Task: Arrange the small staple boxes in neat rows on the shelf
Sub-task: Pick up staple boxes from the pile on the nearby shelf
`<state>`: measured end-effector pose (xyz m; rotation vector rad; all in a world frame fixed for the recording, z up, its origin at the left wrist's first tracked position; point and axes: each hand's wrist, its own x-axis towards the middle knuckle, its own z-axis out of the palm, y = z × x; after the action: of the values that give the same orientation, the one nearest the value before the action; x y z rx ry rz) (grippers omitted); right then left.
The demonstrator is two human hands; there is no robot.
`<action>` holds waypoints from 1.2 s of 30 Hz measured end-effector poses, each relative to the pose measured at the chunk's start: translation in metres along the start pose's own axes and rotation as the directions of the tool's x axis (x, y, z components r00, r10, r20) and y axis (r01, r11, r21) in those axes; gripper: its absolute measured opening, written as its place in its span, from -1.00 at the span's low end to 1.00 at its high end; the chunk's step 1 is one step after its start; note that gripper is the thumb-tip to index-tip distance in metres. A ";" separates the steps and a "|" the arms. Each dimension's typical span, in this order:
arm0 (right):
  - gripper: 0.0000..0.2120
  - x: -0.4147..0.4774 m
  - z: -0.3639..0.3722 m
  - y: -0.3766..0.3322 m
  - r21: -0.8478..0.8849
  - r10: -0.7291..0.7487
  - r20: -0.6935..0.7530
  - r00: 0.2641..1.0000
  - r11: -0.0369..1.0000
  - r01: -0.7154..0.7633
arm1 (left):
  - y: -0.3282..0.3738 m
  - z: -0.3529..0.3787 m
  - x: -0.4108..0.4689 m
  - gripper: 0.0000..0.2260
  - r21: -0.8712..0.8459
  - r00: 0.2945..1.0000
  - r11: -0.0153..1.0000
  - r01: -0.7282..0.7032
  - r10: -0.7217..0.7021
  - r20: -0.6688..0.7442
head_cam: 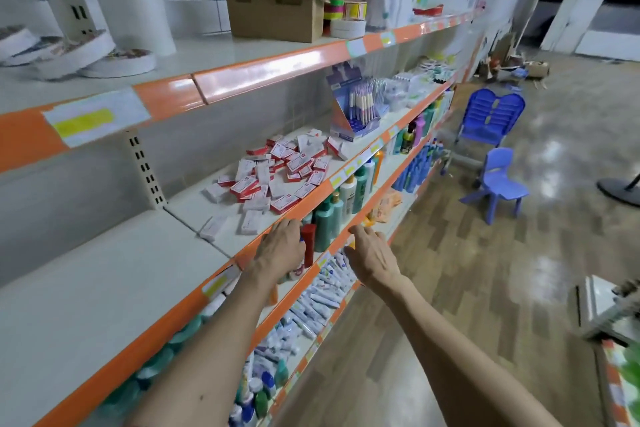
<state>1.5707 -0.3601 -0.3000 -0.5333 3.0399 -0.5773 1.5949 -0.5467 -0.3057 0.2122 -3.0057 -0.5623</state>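
Observation:
Several small red-and-white staple boxes [277, 173] lie in a loose, jumbled heap on the middle shelf [104, 288], with two stray boxes [230, 224] nearer the shelf's front edge. My left hand [282, 246] is stretched out palm down just below that front edge, fingers straight, holding nothing. My right hand [372, 255] is also held out palm down, fingers relaxed and empty, in front of the shelf below. Neither hand touches a box.
A pen display stand [356, 111] stands right of the heap. Bottles [332, 218] and tubes [322, 298] fill the lower shelves. An open cardboard box [277, 7] sits on the top shelf. Blue plastic chairs [495, 163] stand in the aisle on the right.

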 end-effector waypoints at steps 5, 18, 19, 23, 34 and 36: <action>-0.63 0.089 -0.022 0.036 -0.048 -0.008 0.051 0.999 0.999 0.011 | 0.030 0.009 0.095 -0.72 -0.055 0.999 0.997 0.044 -0.043 0.016; -0.64 0.255 -0.028 0.080 -0.040 -0.166 0.066 0.984 0.985 0.169 | 0.043 0.018 0.233 -0.67 -0.070 0.987 0.985 0.160 -0.160 0.007; -0.64 0.267 -0.027 0.086 -0.039 -0.167 0.079 0.983 0.985 0.170 | 0.044 0.021 0.241 -0.67 -0.060 0.984 0.983 0.176 -0.176 0.007; -0.63 0.320 -0.027 0.110 -0.024 -0.225 0.130 0.966 0.973 0.230 | 0.049 0.032 0.277 -0.68 -0.026 0.969 0.969 0.246 -0.246 -0.030; -0.63 0.437 -0.025 0.137 0.060 -0.361 0.217 0.907 0.932 0.357 | 0.054 0.029 0.319 -0.65 -0.035 0.893 0.910 0.414 -0.413 -0.181; -0.63 0.445 -0.017 0.131 0.071 -0.408 0.249 0.879 0.912 0.403 | 0.048 0.026 0.320 -0.64 -0.047 0.874 0.902 0.428 -0.427 -0.230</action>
<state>1.1072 -0.3864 -0.3039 -1.1630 2.6797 -0.4890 1.2705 -0.5414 -0.2967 0.8959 -2.7277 -0.5138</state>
